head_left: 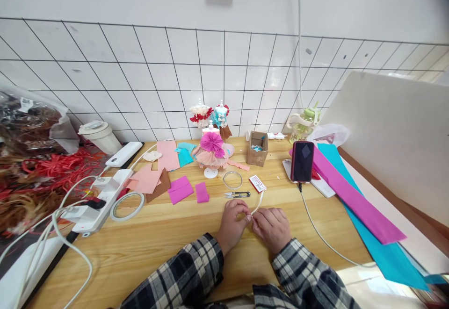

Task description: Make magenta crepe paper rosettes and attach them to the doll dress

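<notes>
My left hand [234,223] and my right hand [272,227] meet fingertip to fingertip above the wooden table. Both are closed in a pinch on a thin white strip [258,202]. The strip runs from the fingertips up to a small red and white box [257,183]; its lower end is hidden in the fingers. Just above my left hand lie thread snips [237,195], and beyond them a thin metal ring [232,173]. A miniature dress form [211,152] in a pink paper dress stands farther back, two more behind it.
Magenta paper pieces [180,190] and a white tape roll [126,206] lie left, near a power strip [105,201] with cables. A small cardboard box [257,149] stands at the back. A phone [302,161] leans at right, its cable trailing forward, beside long magenta paper [358,197].
</notes>
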`<state>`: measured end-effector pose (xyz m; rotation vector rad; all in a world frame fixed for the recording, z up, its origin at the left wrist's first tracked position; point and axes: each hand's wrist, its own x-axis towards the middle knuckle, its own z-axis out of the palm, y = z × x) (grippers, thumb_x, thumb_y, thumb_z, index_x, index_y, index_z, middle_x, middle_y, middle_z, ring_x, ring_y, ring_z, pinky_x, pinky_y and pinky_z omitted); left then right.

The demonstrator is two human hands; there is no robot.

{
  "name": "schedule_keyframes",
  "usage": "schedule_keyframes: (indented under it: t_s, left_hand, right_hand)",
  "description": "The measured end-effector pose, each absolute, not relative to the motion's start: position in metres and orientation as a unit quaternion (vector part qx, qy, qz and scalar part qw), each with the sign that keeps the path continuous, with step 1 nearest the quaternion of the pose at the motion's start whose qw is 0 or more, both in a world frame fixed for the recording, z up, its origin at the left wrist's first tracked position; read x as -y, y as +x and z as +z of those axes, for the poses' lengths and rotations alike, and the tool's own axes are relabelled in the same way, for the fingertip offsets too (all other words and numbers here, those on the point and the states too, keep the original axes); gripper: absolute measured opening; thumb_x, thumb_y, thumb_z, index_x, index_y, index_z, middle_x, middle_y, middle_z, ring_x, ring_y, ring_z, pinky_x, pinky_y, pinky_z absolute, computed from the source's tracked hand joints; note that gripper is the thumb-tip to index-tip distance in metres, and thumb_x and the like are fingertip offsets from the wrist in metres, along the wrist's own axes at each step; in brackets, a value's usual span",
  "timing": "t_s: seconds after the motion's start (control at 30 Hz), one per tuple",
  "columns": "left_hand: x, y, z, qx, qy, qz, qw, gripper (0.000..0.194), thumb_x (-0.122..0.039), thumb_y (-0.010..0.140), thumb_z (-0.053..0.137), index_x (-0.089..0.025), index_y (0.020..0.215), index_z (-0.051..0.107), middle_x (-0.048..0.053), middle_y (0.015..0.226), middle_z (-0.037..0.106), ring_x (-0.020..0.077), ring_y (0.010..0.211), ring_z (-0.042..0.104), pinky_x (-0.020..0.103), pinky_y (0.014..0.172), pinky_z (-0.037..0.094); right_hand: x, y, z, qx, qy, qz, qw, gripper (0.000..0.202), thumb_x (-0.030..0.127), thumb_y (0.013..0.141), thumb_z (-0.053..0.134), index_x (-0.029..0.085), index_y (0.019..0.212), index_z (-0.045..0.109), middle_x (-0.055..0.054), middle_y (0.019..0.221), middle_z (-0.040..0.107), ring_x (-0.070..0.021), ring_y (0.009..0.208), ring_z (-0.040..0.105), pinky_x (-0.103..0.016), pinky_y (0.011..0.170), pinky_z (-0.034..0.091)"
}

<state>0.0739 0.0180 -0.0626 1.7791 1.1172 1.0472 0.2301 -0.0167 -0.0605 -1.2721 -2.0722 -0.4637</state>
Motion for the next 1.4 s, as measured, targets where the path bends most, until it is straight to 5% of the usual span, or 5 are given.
schedule_keyframes:
  t_s: [0.3,0.57,1.0,1.27,1.4]
  left_hand:
    - [-0.017,0.074,-0.065,-0.406,0.773,0.377,0.308,0.006,-0.017,0.077,0.06,-0.02,0.08,0.063,0.005,0.095,0.059,0.0212,0.099,0.05,0.041,0.09,0.04]
    - [-0.006,0.071,-0.056,-0.305,0.856,0.313,0.275,0.006,-0.028,0.074,0.069,-0.023,0.077,0.068,0.005,0.11,0.055,0.0221,0.11,0.045,0.04,0.098,0.035]
    - [-0.007,0.047,-0.057,-0.215,0.939,0.267,-0.032,0.044,-0.014,0.089,0.046,-0.03,0.131,0.046,0.005,0.115,0.063,0.021,0.113,0.048,0.045,0.105,0.024]
    - [-0.012,0.013,-0.043,-0.326,0.889,0.301,0.114,0.017,-0.024,0.087,0.05,-0.022,0.092,0.066,0.006,0.089,0.063,0.0188,0.087,0.054,0.036,0.081,0.042]
    - [-0.015,-0.011,-0.044,-0.384,0.837,0.334,0.201,0.019,-0.026,0.088,0.049,-0.019,0.078,0.063,0.005,0.078,0.061,0.0174,0.078,0.054,0.033,0.074,0.043]
  right_hand:
    - [0.022,0.24,-0.065,0.784,-0.52,-0.113,0.32,0.019,0.025,0.086,0.054,0.027,0.101,0.066,-0.005,0.09,0.062,-0.0184,0.082,0.055,-0.034,0.079,0.038]
    - [-0.048,0.259,-0.053,0.702,-0.61,0.084,0.357,0.099,0.034,0.08,0.058,0.015,0.147,-0.013,-0.017,0.135,0.043,-0.0264,0.114,0.05,-0.045,0.097,0.041]
    - [-0.088,0.288,-0.085,0.646,-0.658,0.077,0.378,0.093,0.018,0.077,0.053,0.014,0.148,-0.006,-0.019,0.135,0.04,-0.0274,0.119,0.047,-0.044,0.094,0.044]
    - [-0.064,0.298,-0.038,0.711,-0.631,-0.045,0.308,0.069,0.036,0.084,0.054,0.021,0.146,0.025,-0.011,0.152,0.017,-0.0293,0.135,0.029,-0.046,0.108,0.031]
    - [-0.053,0.311,0.002,0.717,-0.621,-0.052,0.312,0.052,0.034,0.09,0.045,0.025,0.141,0.037,-0.009,0.146,0.033,-0.0259,0.127,0.041,-0.044,0.106,0.035]
